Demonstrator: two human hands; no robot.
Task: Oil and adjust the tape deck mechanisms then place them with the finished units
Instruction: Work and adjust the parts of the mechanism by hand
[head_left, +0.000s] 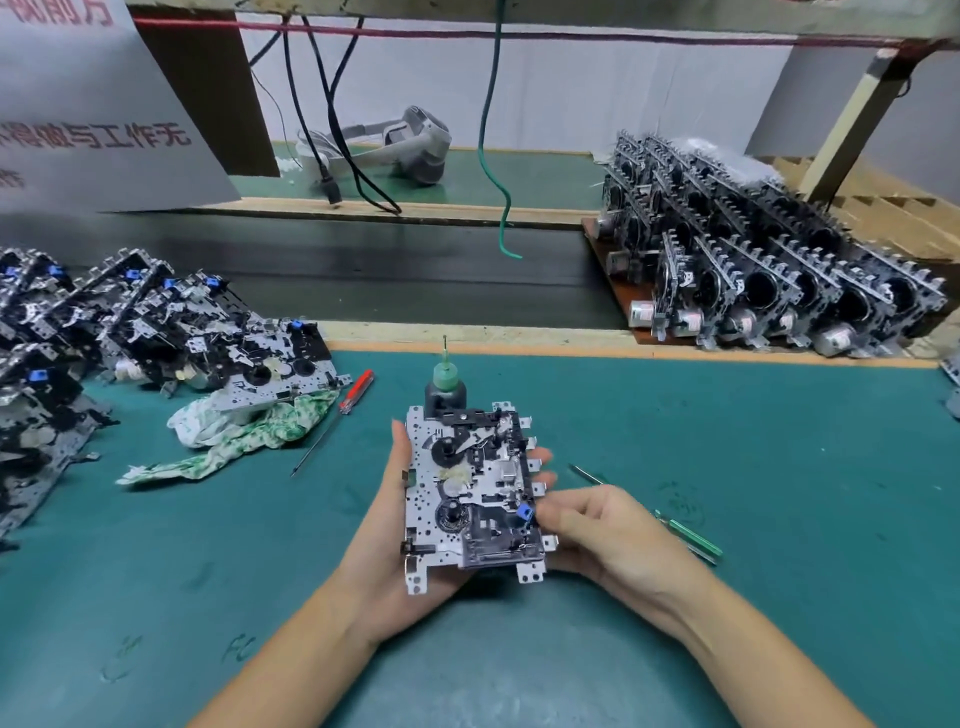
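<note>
Fingers of the left hand (400, 499) curl under a tape deck mechanism (470, 493) held above the green mat (727, 441); the right hand (597, 525) pinches its 4 o'clock edge. Light, stiff, snag-prone, it seems best gripped by the plate edges.

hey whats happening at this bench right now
A person holds one tape deck mechanism over the green mat: the left hand cradles it from beneath, the right hand pinches its right edge by the blue part. The oil bottle stands just behind. Unfinished units lie piled left; finished units stand in rows right.
</note>
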